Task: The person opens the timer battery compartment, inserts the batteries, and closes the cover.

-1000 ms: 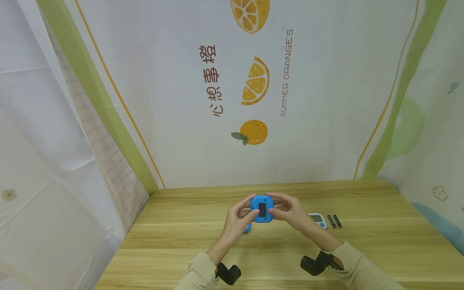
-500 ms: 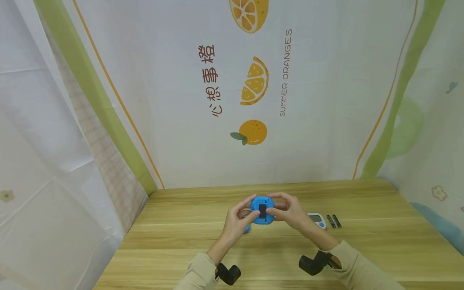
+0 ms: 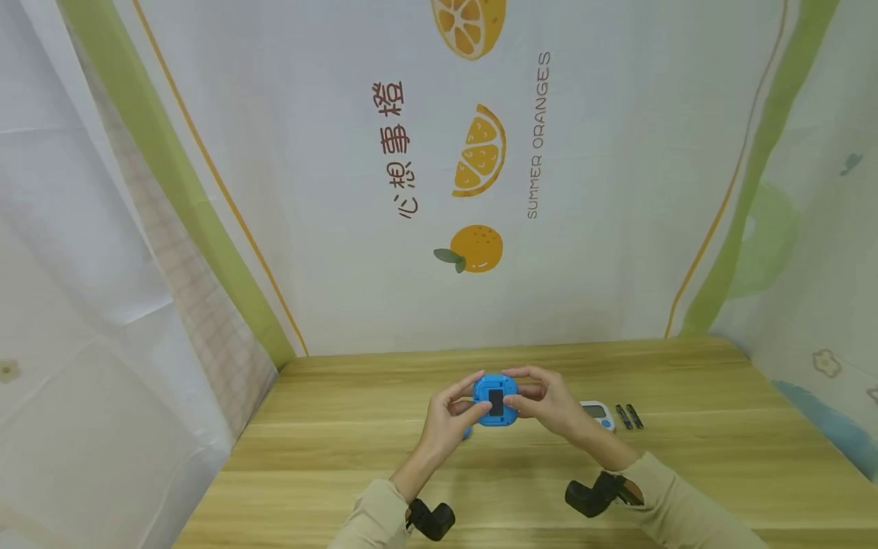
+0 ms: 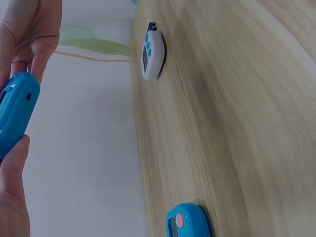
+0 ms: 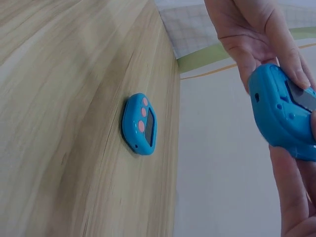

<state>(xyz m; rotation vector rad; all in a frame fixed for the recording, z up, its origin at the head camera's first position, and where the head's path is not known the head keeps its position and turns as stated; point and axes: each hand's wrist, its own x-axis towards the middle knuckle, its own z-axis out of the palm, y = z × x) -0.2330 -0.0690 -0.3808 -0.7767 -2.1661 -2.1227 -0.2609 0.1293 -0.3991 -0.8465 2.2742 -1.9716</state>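
A small blue electronic device (image 3: 497,399), with a dark rectangular panel on the side toward me, is held up between both hands above the table. The left hand (image 3: 444,421) grips its left side, fingers behind the top edge and thumb over the panel's left part. My right hand (image 3: 554,406) grips the opposite side, its thumb tip at the panel's right edge. In the right wrist view, small holes show on the held device's casing. Below lies another blue device (image 5: 139,124) with pink buttons and a screen, mostly hidden behind the hands in the head view.
To the right on the wooden table (image 3: 329,450) lies a white device (image 3: 599,414) with a grey screen and blue buttons. Two dark batteries (image 3: 629,416) lie side by side beyond it. A white cloth (image 3: 583,290) printed with oranges hangs behind the table.
The right thumb has slid slightly inward to the dark panel's edge. Both hands keep hold of the blue device, which has tilted a little. The things on the table stay put.
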